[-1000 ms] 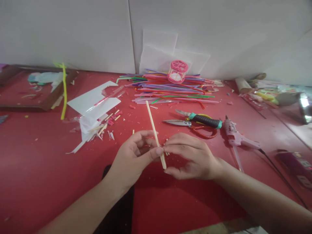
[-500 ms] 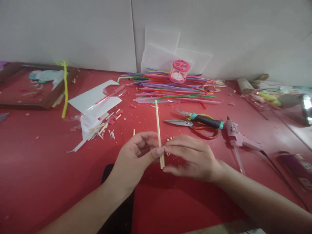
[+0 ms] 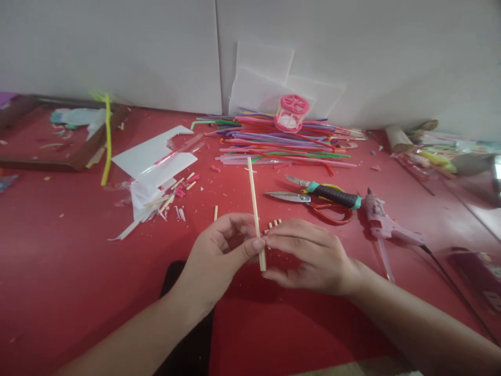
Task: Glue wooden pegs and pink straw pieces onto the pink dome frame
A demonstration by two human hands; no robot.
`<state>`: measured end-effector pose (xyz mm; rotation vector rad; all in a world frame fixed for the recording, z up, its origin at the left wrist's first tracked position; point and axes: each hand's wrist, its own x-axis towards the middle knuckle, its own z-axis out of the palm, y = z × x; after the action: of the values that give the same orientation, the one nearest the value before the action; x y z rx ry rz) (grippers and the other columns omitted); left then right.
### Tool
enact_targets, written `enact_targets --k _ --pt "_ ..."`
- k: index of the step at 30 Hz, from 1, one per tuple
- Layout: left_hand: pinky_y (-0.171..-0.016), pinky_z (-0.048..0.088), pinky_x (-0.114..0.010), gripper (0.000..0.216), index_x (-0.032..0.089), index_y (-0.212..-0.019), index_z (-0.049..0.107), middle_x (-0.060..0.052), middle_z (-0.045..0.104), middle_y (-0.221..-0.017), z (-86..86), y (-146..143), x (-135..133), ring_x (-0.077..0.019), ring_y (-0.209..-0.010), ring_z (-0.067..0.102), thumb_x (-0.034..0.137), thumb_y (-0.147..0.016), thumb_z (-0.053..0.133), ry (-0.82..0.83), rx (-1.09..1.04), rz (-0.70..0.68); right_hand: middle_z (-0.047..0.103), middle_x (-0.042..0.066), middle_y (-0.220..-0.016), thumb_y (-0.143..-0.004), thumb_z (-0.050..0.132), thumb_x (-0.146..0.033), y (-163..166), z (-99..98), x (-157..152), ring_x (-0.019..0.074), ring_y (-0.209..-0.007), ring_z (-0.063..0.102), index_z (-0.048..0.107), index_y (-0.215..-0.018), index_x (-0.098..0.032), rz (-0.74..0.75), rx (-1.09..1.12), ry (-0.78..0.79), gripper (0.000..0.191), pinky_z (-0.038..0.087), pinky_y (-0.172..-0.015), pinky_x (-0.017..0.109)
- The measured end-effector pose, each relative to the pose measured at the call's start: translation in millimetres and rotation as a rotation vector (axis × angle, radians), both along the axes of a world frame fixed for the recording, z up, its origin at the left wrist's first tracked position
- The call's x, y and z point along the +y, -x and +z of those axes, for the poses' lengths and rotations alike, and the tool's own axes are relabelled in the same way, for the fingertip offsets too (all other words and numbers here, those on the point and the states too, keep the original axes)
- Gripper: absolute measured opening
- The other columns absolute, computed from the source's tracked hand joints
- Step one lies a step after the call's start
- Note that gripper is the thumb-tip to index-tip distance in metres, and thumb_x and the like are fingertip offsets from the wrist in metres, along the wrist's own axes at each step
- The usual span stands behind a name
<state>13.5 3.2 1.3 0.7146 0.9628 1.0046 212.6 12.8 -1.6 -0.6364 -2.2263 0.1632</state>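
A long, pale wooden stick (image 3: 252, 193) stands nearly upright between my hands, leaning slightly left at its top. My left hand (image 3: 223, 253) pinches it near its lower part, thumb in front. A second, shorter piece seems to lie against its lower end, though the two are hard to separate. My right hand (image 3: 305, 253) has its fingertips and thumb closed about that lower end from the right. Several short cut stick pieces (image 3: 275, 223) lie on the red table just behind my right fingers, partly hidden by them.
Scissors (image 3: 287, 197) and a black-handled cutter (image 3: 332, 194) lie right of centre, beside a pink glue gun (image 3: 379, 219). Behind are colourful pipe cleaners (image 3: 282, 149) and a small pink round-framed model (image 3: 291, 112). White paper (image 3: 152, 156) and scraps lie left; a dark phone-like slab (image 3: 188, 334) sits below.
The lower ends of the sticks, visibly side by side before, now look lined up as one. The long stick tilts slightly more left. Both hands keep their grip; the view has shifted a little.
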Motion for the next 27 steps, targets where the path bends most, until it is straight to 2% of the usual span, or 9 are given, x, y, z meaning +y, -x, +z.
enact_targets --k 7,15,22,27 --pt "-0.068 0.058 -0.015 0.036 0.019 -0.090 0.075 0.001 0.071 -0.082 -2.0 0.7 -2.8 -0.0095 -0.076 0.067 0.030 -0.063 0.095 0.084 0.013 -0.020 0.076 0.009 -0.095 -0.088 0.070 -0.029 1.3 -2.1 -0.8 0.0170 -0.085 0.074 0.065 -0.115 -0.016 -0.018 0.010 0.013 0.031 0.065 -0.076 0.030" --pt "-0.066 0.059 -0.019 0.034 0.019 -0.082 0.075 0.005 0.063 -0.074 2.9 -2.1 -3.8 -0.0064 -0.066 0.060 0.029 -0.059 0.097 0.236 -0.125 -0.079 0.076 0.009 -0.092 -0.086 0.069 -0.027 2.5 -4.7 -0.6 0.0164 -0.082 0.073 0.066 -0.110 -0.014 -0.050 0.018 -0.028 0.029 0.065 -0.074 0.029" --pt "-0.056 0.054 -0.015 0.032 0.018 -0.079 0.071 0.006 0.063 -0.068 1.5 -3.2 -5.3 -0.0058 -0.059 0.057 0.033 -0.063 0.094 0.159 -0.059 -0.084 0.076 0.009 -0.091 -0.090 0.071 -0.033 0.7 -0.1 -0.4 0.0155 -0.081 0.074 0.067 -0.108 -0.013 -0.040 -0.020 -0.027 0.028 0.065 -0.076 0.027" --pt "-0.058 0.053 -0.015 0.033 0.018 -0.080 0.069 0.006 0.064 -0.070 2.9 -3.6 -5.3 -0.0057 -0.060 0.058 0.032 -0.063 0.094 0.160 -0.047 -0.076 0.076 0.010 -0.093 -0.089 0.072 -0.029 1.0 1.1 -1.4 0.0160 -0.083 0.074 0.067 -0.108 -0.012 -0.031 -0.006 -0.003 0.026 0.065 -0.076 0.027"
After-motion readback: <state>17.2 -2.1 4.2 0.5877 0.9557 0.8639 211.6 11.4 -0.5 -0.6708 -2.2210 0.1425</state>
